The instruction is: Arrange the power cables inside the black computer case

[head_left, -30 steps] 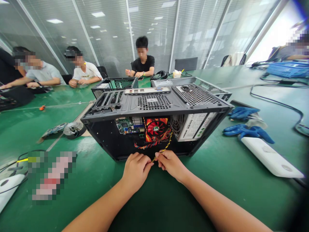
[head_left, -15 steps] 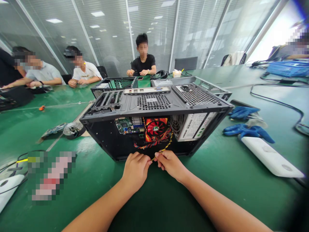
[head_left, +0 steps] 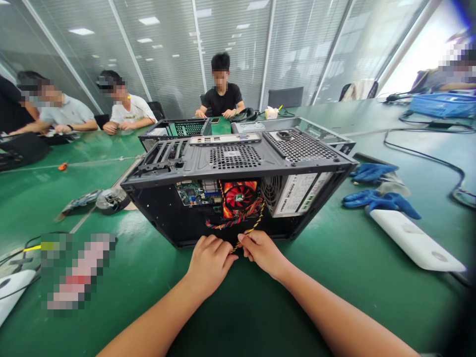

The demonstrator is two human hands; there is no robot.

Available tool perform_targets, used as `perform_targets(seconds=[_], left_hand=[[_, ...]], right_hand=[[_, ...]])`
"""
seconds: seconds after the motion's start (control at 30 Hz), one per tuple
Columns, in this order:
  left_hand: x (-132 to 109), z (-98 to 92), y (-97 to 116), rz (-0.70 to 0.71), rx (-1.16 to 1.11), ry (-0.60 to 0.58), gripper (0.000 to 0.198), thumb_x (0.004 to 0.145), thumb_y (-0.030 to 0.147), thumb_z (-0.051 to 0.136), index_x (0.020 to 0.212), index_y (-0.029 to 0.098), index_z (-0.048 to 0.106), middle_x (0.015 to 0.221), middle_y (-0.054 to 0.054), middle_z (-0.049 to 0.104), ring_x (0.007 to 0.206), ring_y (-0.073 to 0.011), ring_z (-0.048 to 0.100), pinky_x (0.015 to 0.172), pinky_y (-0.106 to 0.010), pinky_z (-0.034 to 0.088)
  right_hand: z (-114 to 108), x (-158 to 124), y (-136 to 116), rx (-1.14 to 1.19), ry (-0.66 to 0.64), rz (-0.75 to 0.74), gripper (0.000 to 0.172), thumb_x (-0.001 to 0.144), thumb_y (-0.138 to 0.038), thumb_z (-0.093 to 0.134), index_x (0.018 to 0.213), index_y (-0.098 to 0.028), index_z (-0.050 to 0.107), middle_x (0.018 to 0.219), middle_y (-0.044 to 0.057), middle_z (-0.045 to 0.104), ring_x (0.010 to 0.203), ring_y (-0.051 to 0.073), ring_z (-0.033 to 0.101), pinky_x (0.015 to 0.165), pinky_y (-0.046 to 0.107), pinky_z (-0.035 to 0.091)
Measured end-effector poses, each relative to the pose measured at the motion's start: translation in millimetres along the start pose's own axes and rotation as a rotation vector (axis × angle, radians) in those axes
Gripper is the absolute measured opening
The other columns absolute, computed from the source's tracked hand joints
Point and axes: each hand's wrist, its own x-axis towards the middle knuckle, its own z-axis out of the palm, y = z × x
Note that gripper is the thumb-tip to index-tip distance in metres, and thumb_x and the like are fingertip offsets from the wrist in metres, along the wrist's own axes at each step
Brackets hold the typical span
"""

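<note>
An open computer case [head_left: 193, 171] lies on the green table before me, its inside facing me. My right hand [head_left: 262, 253] pinches a yellow-and-black twisted cable [head_left: 256, 223] that runs up to the power supply [head_left: 295, 196]. Close beside it, my left hand [head_left: 210, 260] is closed around the cable's lower end; whatever connector is there is hidden by the fingers. Behind the hands a red CPU fan [head_left: 240, 196] sits on the motherboard [head_left: 193, 192]. A bundle of coloured wires [head_left: 234, 218] hangs in front of the fan.
Blue gloves [head_left: 383, 202] and a white power bank-like block [head_left: 416, 240] lie to the right. A roll of tape [head_left: 111, 200] is at left. Another metal case [head_left: 174, 128] stands behind mine. A person [head_left: 221, 91] sits opposite; others sit at the far left.
My left thumb has moved slightly outward and down along the cable. My right hand has hardly moved. The person opposite has moved their hands apart.
</note>
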Motion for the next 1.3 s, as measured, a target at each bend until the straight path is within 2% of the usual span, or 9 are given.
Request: perform_targets(seconds=[0.43, 0.8, 1.03, 1.3], left_hand=[[3.2, -2.1, 1.1, 0.009, 0.067, 0.066, 0.022, 0.093, 0.024, 0.05, 0.076, 0.018, 0.062, 0.069, -0.003, 0.063, 0.071, -0.0192, 0.051, 0.066, -0.034, 0.031], [2.1, -0.4, 0.1, 0.016, 0.062, 0.088, 0.024, 0.094, 0.026, 0.05, 0.074, 0.018, 0.061, 0.068, -0.003, 0.062, 0.07, -0.0185, 0.051, 0.066, -0.033, 0.031], [3.4, 0.5, -0.6, 0.013, 0.094, 0.068, 0.023, 0.095, 0.023, 0.047, 0.08, 0.018, 0.062, 0.07, -0.003, 0.062, 0.071, -0.019, 0.051, 0.066, -0.033, 0.03], [3.6, -1.1, 0.3, 0.007, 0.068, 0.075, 0.024, 0.094, 0.026, 0.05, 0.075, 0.018, 0.061, 0.068, -0.003, 0.061, 0.07, -0.0188, 0.051, 0.066, -0.034, 0.031]], right_hand=[[0.8, 1.8, 2.6, 0.003, -0.017, -0.005, 0.04, 0.09, -0.039, 0.046, 0.06, -0.016, 0.057, 0.047, -0.003, 0.05, 0.041, 0.009, 0.045, 0.047, 0.023, 0.036], [0.3, 2.2, 1.5, 0.019, -0.008, 0.019, 0.035, 0.09, -0.036, 0.047, 0.064, -0.016, 0.059, 0.049, -0.003, 0.051, 0.042, 0.009, 0.046, 0.046, 0.023, 0.035], [0.4, 1.1, -2.0, 0.049, -0.027, 0.032, 0.035, 0.09, -0.036, 0.047, 0.064, -0.016, 0.058, 0.049, -0.003, 0.05, 0.042, 0.009, 0.045, 0.046, 0.022, 0.035], [0.3, 3.6, 3.9, 0.044, -0.026, 0.012, 0.036, 0.089, -0.04, 0.049, 0.066, -0.015, 0.06, 0.051, -0.002, 0.052, 0.042, 0.009, 0.046, 0.046, 0.022, 0.035]])
